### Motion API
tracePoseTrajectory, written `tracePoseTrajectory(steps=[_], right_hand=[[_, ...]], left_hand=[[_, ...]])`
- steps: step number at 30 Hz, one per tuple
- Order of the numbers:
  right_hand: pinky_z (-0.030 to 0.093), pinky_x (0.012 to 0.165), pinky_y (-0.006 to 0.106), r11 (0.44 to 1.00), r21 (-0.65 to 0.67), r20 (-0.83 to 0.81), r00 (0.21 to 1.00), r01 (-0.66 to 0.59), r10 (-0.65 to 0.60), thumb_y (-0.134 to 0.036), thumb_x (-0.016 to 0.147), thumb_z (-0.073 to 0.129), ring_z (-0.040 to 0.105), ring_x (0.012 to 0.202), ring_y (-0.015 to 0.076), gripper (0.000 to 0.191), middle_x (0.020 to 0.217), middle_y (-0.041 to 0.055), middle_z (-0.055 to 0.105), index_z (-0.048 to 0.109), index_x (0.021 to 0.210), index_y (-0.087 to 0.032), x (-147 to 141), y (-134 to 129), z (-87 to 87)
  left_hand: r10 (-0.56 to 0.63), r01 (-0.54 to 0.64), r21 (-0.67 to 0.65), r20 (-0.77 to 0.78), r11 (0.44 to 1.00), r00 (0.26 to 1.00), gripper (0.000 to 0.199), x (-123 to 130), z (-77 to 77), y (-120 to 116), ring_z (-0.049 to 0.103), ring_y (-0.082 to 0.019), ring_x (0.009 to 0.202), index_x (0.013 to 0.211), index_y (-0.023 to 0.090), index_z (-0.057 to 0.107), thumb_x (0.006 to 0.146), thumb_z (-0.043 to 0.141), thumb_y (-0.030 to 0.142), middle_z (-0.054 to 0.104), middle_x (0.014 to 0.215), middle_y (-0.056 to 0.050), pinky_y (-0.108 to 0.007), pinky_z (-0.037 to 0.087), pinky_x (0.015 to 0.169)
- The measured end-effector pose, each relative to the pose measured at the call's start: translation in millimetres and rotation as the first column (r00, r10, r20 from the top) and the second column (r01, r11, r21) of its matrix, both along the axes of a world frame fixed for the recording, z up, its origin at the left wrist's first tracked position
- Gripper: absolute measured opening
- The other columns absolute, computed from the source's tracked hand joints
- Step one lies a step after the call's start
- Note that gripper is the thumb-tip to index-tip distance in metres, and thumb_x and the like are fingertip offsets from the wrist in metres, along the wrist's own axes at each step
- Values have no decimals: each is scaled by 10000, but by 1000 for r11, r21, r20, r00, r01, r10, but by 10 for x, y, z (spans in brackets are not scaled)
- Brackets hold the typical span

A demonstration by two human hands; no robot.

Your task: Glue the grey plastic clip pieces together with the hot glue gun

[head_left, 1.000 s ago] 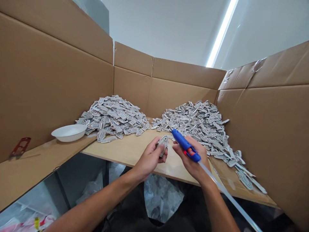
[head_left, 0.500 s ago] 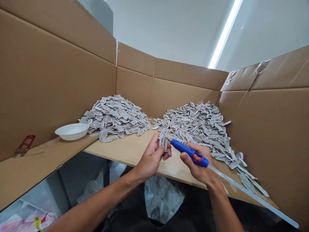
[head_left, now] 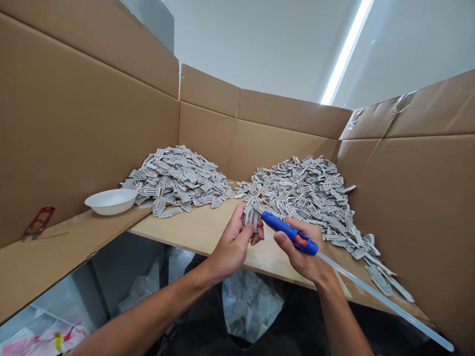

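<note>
Between the thumb and fingers of my left hand (head_left: pixel 233 241) is a small grey arrow-shaped piece (head_left: pixel 252 210) with long slots, held upright, pointed end up. My right hand (head_left: pixel 306 249) is closed round a blue pen-shaped tool (head_left: pixel 284 228) with an orange-red insert. A long translucent rod (head_left: pixel 386 294) runs from the tool's rear end down to the right. Its thin tip meets the right side of the grey piece; whether it goes into a slot I cannot make out. Both hands are above the front of the wooden tabletop (head_left: pixel 193 227).
Behind my hands rise a left pile of similar grey pieces (head_left: pixel 181 175) and a right pile (head_left: pixel 304 190) trailing toward me. A white bowl (head_left: pixel 111 202) and a red-handled tool (head_left: pixel 40 221) are at left. Cardboard walls (head_left: pixel 285 128) enclose the table. Clear plastic (head_left: pixel 250 306) hangs below.
The blue tool and my right hand have shifted slightly left toward the grey piece, and the rod's far end has moved with them. My left hand is almost unmoved.
</note>
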State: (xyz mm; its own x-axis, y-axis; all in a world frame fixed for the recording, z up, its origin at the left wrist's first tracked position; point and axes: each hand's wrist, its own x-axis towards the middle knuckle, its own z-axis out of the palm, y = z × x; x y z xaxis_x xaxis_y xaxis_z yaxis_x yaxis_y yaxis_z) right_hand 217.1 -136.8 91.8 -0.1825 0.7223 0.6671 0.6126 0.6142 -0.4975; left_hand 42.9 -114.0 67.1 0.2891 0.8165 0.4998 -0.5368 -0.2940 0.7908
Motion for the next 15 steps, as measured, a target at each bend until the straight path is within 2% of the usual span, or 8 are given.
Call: tracePoseTrajectory(steps=[8,15], right_hand=[[262,437,264,999,-10,-46,998,38,-39,-587,904,622,305,466,105,514,480,-46,393,543,548,-225,-33,0,-26],[275,423,262,998,-18,-83,994,63,-64,-565,901,631,305,457,104,474,467,-43,408,610,569,-228,-58,-7,-31]], left_hand=[[70,-67,43,-59,997,996,235,-18,-35,-8,461,-139,746,1193,219,480,971,544,259,525,895,-10,-298,399,731],[117,-109,72,-113,991,987,231,-31,-53,-13,470,-156,795,1224,233,489,1000,516,279,513,896,-9,-305,418,813]])
